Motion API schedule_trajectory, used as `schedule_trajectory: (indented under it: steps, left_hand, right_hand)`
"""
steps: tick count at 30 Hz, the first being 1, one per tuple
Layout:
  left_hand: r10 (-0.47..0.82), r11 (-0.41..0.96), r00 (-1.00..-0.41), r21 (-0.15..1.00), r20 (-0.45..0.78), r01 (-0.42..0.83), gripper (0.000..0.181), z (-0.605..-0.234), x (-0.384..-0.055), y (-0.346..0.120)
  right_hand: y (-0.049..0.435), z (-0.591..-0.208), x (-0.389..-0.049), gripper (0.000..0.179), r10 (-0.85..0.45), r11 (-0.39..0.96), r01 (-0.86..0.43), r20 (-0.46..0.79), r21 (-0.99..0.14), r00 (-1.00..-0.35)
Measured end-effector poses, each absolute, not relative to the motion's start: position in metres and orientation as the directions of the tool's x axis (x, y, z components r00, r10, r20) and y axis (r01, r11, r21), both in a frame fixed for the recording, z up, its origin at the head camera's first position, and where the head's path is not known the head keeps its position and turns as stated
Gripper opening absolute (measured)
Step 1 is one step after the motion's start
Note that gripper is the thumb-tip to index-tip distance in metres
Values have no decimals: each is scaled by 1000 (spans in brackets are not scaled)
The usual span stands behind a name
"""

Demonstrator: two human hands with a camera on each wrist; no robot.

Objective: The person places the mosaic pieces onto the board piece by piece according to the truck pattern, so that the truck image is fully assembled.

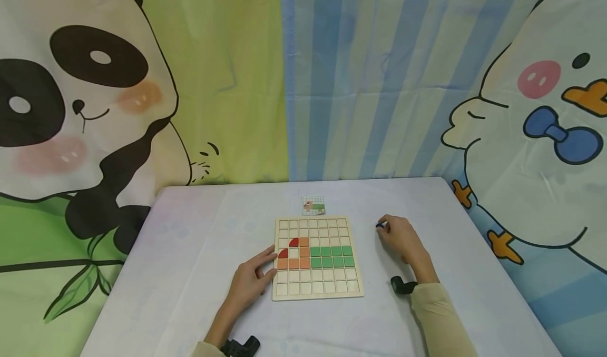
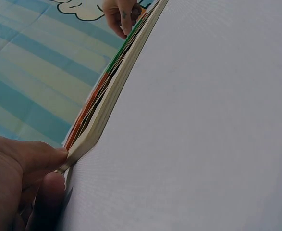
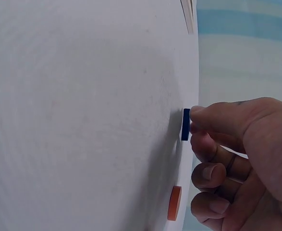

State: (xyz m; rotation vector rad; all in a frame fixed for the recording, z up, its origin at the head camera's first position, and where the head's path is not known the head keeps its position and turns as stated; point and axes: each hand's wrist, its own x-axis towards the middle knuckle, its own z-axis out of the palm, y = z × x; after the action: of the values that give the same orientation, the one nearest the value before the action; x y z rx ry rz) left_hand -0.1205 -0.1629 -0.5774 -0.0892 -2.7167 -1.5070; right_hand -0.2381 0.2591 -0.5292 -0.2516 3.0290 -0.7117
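A square grid board (image 1: pixel 317 289) lies on the table, with red quarter-round pieces, orange squares and green squares set in its cells. At its left edge my left hand (image 1: pixel 251 278) touches the frame with thumb and a finger; the left wrist view shows the thumb (image 2: pixel 44 156) on the board's corner (image 2: pixel 85 144). Off to the board's right, my right hand (image 1: pixel 400 238) pinches a small dark blue piece (image 3: pixel 185 124) between thumb and finger, close to the tabletop. An orange piece (image 3: pixel 175 203) lies near that hand's curled fingers. The head view hides the orange piece.
A small picture card (image 1: pixel 313 205) with a coloured grid pattern lies just beyond the board. The white table (image 1: pixel 208 241) ends at hanging cloths printed with a panda and a bird. Black wrist cameras (image 1: pixel 403 285) sit on both wrists.
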Motion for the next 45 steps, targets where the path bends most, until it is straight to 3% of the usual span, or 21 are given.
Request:
schedule_trajectory:
  steps: [21, 45]
  left_hand:
    - [45, 523, -994, 846, 99, 108, 46, -579, -122, -163]
    - [37, 532, -998, 845, 41, 54, 48, -578, -121, -164]
  right_hand:
    - [264, -527, -237, 18, -162, 876, -140, -8, -461, -987]
    - [257, -530, -236, 20, -138, 885, -99, -52, -455, -989]
